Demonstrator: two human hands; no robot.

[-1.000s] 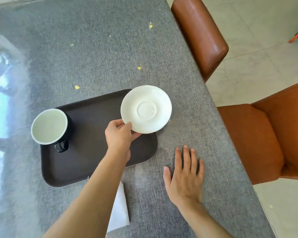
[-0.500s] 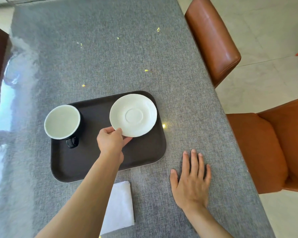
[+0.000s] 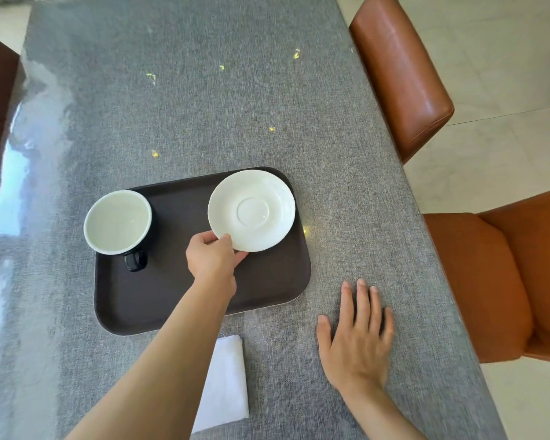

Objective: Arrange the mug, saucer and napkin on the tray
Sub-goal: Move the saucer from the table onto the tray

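Saucer [image 3: 251, 211] sits over the upper right part of the dark tray [image 3: 172, 300], near the middle of the frame. Left hand [image 3: 211, 257] pinches its near edge with thumb and fingers. Mug [image 3: 118, 222] stands on the tray's left side. Napkin [image 3: 224, 382] lies on the gray table [image 3: 188, 106] below the tray. Right hand [image 3: 358, 336] lies flat and open on the table, holding nothing.

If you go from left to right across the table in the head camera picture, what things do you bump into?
mug → left hand → saucer → right hand → brown chairs, off the table's edge.
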